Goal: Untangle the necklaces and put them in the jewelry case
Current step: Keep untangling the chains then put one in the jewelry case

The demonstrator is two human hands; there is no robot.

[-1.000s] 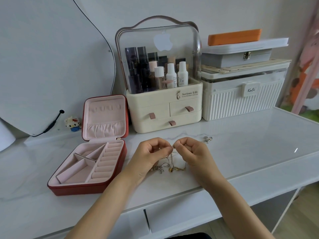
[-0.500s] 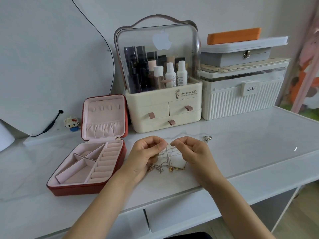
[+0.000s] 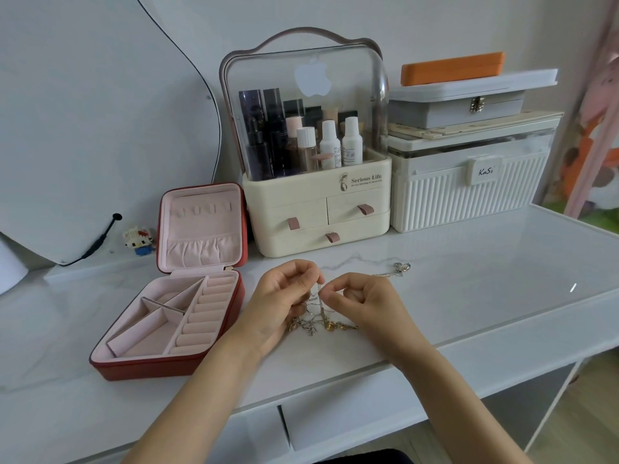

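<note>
A tangle of thin silver and gold necklaces [image 3: 321, 321] hangs between my hands, its pendants resting on the white marble table [image 3: 485, 289]. My left hand [image 3: 284, 296] pinches the chains at the top with thumb and forefinger. My right hand [image 3: 365, 296] pinches the same chains just to the right, fingertips almost touching the left ones. One silver chain runs off to the right and ends in a clasp [image 3: 402, 266] lying on the table. The red jewelry case [image 3: 174, 360] lies open to the left, its pink compartments bare and its lid standing upright.
Behind my hands stands a cream cosmetics organiser [image 3: 318, 212] with drawers and bottles under a clear cover. To its right, a white ribbed box [image 3: 469, 192] carries a grey case and an orange box. A mirror [image 3: 100, 112] leans at the left, with a small toy figure [image 3: 139, 241] beside it.
My two hands have come closer together and risen slightly, lifting the tangled chains. The pendants still lie on the table.
</note>
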